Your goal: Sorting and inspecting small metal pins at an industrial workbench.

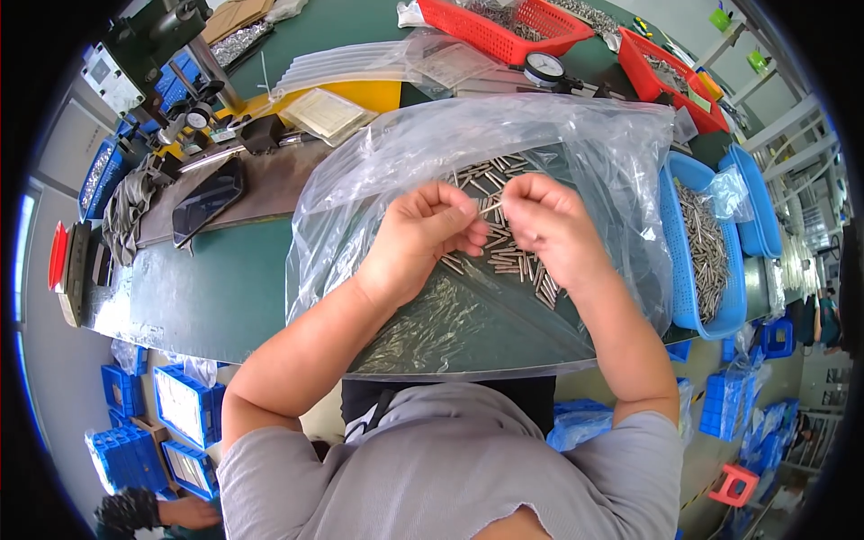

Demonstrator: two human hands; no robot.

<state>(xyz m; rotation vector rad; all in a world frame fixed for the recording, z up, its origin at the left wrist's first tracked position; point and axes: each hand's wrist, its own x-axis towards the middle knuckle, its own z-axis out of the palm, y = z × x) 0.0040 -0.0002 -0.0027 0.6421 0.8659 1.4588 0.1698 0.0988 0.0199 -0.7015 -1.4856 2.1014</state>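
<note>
Both hands pinch one small metal pin [491, 208] at frame centre, left hand [423, 236] and right hand [546, 225] closed on its ends.
Pin pile [504, 243] lies beneath on clear plastic bag [576, 144]; blue basket [706, 243] of pins at right, green table [225, 288] left.

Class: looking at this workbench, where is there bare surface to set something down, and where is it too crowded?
Bare green table lies between the black phone and the plastic bag. Crowded: metal pins under both hands, red baskets at the back, blue basket on the right.
</note>
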